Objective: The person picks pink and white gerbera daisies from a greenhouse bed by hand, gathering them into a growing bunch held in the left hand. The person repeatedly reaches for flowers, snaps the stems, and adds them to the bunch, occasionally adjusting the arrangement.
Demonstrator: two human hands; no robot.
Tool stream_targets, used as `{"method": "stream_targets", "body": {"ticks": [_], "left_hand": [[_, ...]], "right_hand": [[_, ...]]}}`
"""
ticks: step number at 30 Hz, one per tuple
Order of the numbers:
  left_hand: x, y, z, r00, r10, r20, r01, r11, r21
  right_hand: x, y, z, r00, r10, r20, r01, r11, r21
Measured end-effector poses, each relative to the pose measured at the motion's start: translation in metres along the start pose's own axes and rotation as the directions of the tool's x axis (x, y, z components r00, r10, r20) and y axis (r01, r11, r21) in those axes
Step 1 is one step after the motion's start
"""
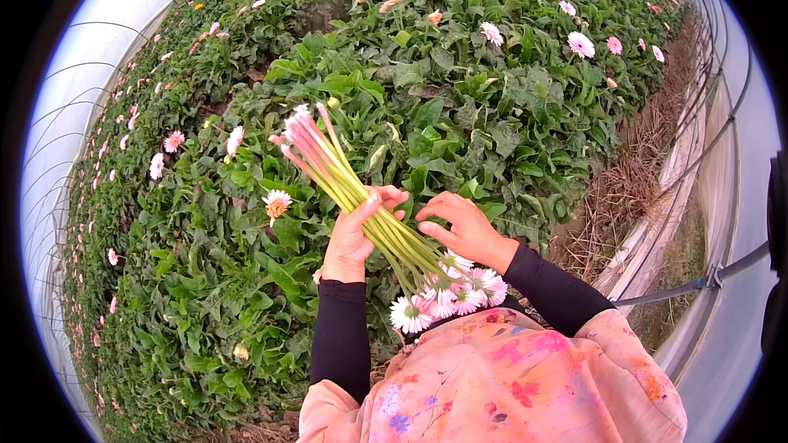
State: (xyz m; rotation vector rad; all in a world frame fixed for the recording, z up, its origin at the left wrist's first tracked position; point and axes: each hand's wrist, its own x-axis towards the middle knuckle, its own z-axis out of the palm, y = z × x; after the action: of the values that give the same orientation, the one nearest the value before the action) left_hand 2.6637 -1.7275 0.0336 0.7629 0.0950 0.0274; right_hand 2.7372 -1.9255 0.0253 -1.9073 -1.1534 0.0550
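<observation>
A bundle of cut gerbera daisies (369, 215) lies across my left hand (352, 237), whose thumb and fingers wrap around the green stems. The pinkish stem ends (306, 138) point up and away from me. Pale pink flower heads (455, 295) hang at the lower end, close to my body. Just right of the stems is my right hand (460, 227), fingers slightly curled and apart, with nothing seen in it. Whether its fingertips touch the stems is hard to tell.
Dense gerbera plants (431, 111) fill the bed before me. A white and orange bloom (276, 204) stands left of the bundle, and a pink bloom (580, 44) rises farther right. Dry straw (628, 178) edges the bed beside the plastic greenhouse wall (732, 197). A metal bar (665, 296) runs at right.
</observation>
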Motion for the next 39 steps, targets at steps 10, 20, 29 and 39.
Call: {"method": "stream_targets", "body": {"ticks": [10, 20, 29, 39], "left_hand": [[0.030, -0.032, 0.065, 0.989, 0.141, 0.052, -0.147, 0.981, 0.129], [0.025, -0.055, 0.091, 0.930, 0.252, -0.267, -0.183, 0.949, 0.258], [0.009, -0.013, 0.101, 0.892, 0.266, -0.366, -0.093, 0.899, 0.428], [-0.035, 0.040, 0.110, 0.899, 0.211, -0.384, 0.070, 0.797, 0.600]], "right_hand": [[0.055, 0.034, -0.056, 1.000, -0.013, 0.000, 0.013, 0.982, 0.187], [0.066, 0.053, -0.055, 0.854, 0.173, 0.491, -0.513, 0.446, 0.734], [0.060, 0.017, -0.044, 0.816, 0.079, 0.573, -0.560, -0.136, 0.817], [0.068, -0.021, -0.002, 0.782, 0.184, 0.596, -0.562, -0.204, 0.801]]}}
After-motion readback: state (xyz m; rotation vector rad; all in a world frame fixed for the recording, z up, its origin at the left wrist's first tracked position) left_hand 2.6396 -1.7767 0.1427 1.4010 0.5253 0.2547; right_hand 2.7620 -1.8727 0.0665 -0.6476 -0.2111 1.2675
